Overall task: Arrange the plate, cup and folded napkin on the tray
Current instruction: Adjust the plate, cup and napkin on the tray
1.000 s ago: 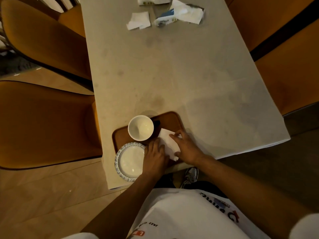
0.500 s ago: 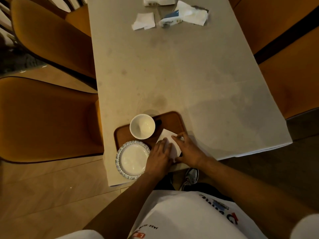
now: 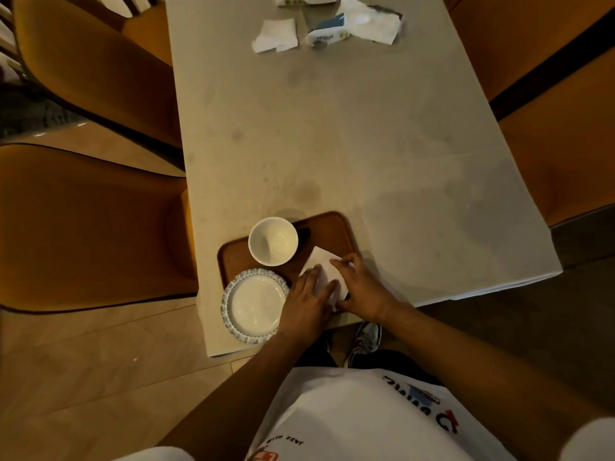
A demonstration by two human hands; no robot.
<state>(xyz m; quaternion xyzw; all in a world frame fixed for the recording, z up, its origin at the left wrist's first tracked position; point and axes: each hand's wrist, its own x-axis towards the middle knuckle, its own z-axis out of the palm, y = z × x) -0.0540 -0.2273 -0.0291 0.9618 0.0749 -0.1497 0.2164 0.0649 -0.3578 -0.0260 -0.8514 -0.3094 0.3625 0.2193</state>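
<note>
A: Where is everything on the tray (image 3: pixel 327 229)?

B: The napkin (image 3: pixel 324 269) lies flat under both hands. The cup (image 3: pixel 273 240) stands just beyond the left hand (image 3: pixel 307 302), and the plate (image 3: pixel 254 304) sits beside that hand, on its outer side, its near rim hanging past the tray's edge.

A: And the grip?

B: Neither hand is clenched. The left lies palm-down with fingers spread across the napkin. The right hand (image 3: pixel 364 289) presses its fingertips on the far edge and its thumb at the near corner. Each grip holds the napkin by pressure, not by pinching.

A: How would you finish this well?

B: I would keep one palm still as an anchor and run the other along the crease so the fold stays sharp, then lift both hands straight up so the paper doesn't drag. The plate probably wants nudging fully onto the tray.

A: The rest of the scene?

B: A pale, faintly stained surface (image 3: pixel 366 144). Well beyond the hands lie loose tissues (image 3: pixel 276 36) and an opened packet (image 3: pixel 327 29). Orange chairs (image 3: pixel 83 221) stand on both sides, on a wooden floor (image 3: pixel 83 361).
</note>
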